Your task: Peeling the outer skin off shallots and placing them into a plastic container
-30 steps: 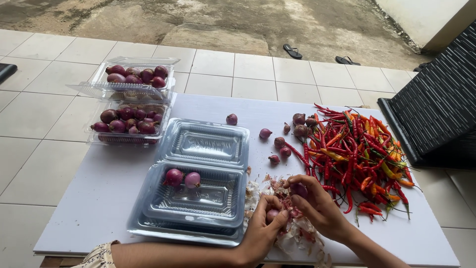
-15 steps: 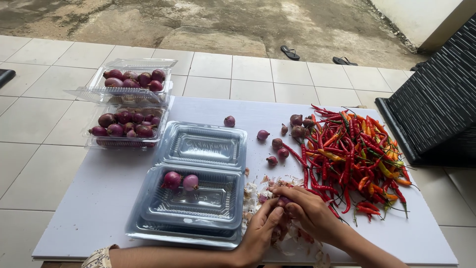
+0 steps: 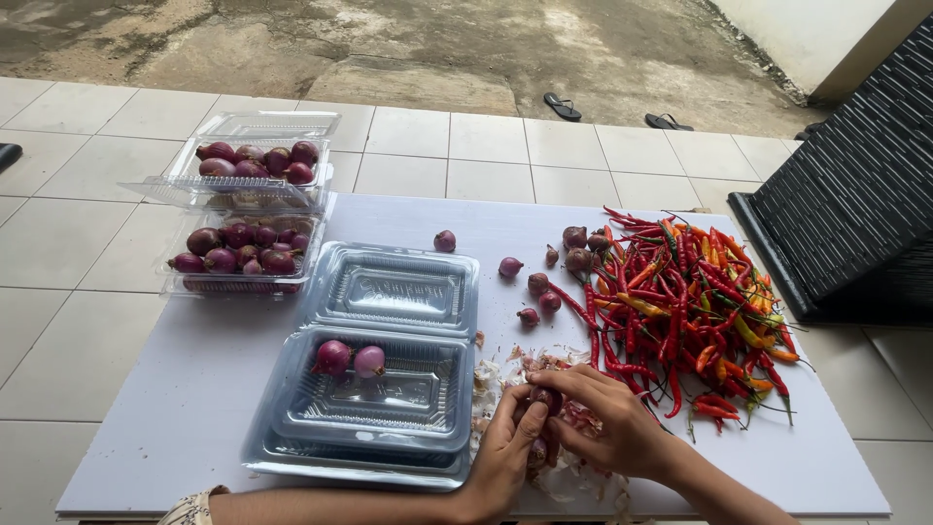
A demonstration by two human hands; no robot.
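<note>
Where the fingertips meet: a small shallot [image 3: 544, 397], pinched from both sides above the white board [image 3: 175, 408].
Left hand [image 3: 505, 457]: thumb and fingers pressed on the shallot's near side.
Right hand [image 3: 607, 423]: fingers curled over its top.
Underneath: pile of papery peels [image 3: 496, 374].
Just left: open clear tray [image 3: 389, 408] holding two peeled shallots [image 3: 350, 359].
Right: heap of red chillies [image 3: 680, 301].
Far left: two filled trays [image 3: 243, 209].

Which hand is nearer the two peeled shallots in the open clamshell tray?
Left. The left hand is just right of the tray holding the peeled shallots; the right hand lies farther right, toward the chillies.
</note>
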